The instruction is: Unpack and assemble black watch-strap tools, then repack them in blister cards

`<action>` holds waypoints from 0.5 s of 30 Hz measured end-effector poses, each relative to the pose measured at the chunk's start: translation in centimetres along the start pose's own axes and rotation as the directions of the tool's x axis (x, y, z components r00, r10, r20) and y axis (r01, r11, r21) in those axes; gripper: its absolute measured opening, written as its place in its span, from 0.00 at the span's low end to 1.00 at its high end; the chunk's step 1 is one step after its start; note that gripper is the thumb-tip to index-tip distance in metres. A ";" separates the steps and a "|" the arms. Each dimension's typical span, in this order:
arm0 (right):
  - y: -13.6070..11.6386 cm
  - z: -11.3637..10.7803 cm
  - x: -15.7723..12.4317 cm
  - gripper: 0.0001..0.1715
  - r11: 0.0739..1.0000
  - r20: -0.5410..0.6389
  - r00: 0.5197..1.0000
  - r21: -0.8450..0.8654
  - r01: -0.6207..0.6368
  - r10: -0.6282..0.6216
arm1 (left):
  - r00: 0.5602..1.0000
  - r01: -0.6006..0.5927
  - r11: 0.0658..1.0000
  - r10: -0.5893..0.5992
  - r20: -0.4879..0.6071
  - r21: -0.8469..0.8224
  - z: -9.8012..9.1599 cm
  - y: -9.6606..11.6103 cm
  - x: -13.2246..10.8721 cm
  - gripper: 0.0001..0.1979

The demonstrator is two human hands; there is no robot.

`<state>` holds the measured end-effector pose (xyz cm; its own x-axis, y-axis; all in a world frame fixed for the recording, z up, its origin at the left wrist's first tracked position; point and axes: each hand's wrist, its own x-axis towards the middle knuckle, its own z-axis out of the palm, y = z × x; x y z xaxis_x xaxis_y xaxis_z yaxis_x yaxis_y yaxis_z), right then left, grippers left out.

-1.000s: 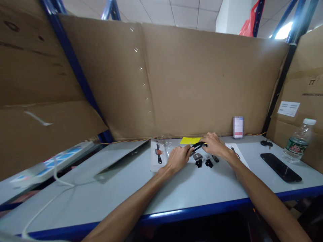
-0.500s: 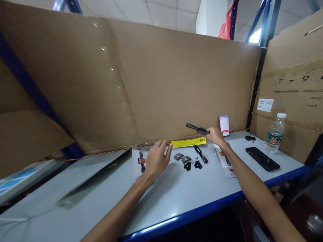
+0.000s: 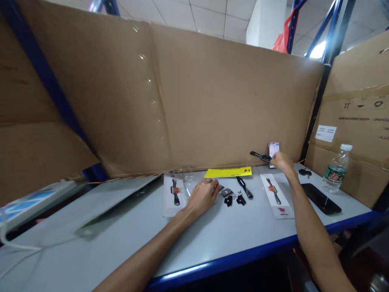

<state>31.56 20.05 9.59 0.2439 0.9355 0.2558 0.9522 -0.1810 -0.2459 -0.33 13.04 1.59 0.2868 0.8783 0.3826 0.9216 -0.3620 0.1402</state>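
Evidently the right hand (image 3: 282, 162) grips a black spokeshave body (image 3: 259, 155) by one end, holding it raised before the propped-up phone (image 3: 274, 148). Fingers bent, the left hand (image 3: 203, 196) is at the grey metal blades (image 3: 226, 193); I cannot tell whether it pinches one. A second spokeshave body (image 3: 244, 188) lies on the table (image 3: 231, 235), by the yellow card (image 3: 228, 172).

Carton (image 3: 364, 148) at right bears a recycling sign (image 3: 378, 104) among handling symbols (image 3: 360, 104) — lettering (image 3: 354, 119) below is illegible. White sticker (image 3: 325, 133), yellow card (image 3: 228, 172), bottle label (image 3: 334, 175) — print too small to read.
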 end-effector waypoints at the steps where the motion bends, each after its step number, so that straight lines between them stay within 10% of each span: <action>1: 0.6 -0.2 0.2 0.15 0.999 0.019 0.999 -0.023 -0.030 0.030 | 1.000 -0.001 1.000 0.001 0.003 -0.001 0.0 0.0 0.0 0.15; 15: 1.3 3.0 1.4 0.20 0.991 0.292 0.954 -0.131 -0.033 0.070 | 0.998 -0.040 0.999 0.039 0.056 0.018 0.3 0.4 -0.2 0.16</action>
<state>32.59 21.98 6.84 0.2460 0.9682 -0.0460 0.9596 -0.2500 -0.1291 0.07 12.81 1.31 0.3367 0.8795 0.3364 0.9139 -0.3913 0.1084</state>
